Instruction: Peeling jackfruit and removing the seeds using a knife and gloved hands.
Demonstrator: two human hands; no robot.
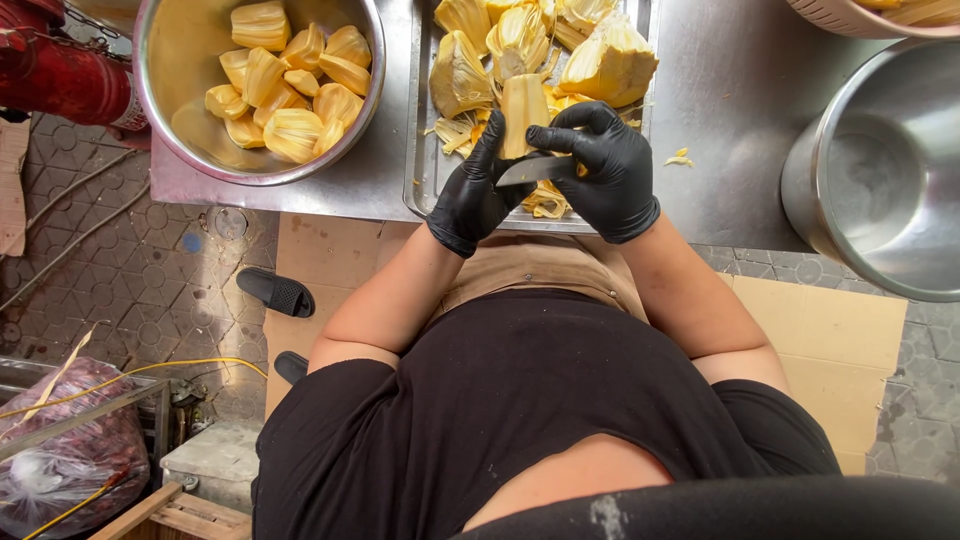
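Both my hands wear black gloves over a metal tray point(420, 170) of yellow jackfruit pieces point(600, 60). My left hand point(475, 190) grips a single yellow jackfruit pod point(523, 110) upright. My right hand point(605, 170) holds a small knife point(535, 168), its blade lying across the base of the pod. Fibrous yellow scraps point(545, 200) lie under my hands on the tray.
A steel bowl point(165, 120) of peeled jackfruit bulbs point(290, 85) stands on the steel table at the left. A large empty steel pot point(880, 170) stands at the right. Cardboard point(830, 340) covers the tiled floor; a black sandal point(275, 292) and a bagged crate point(60, 450) lie left.
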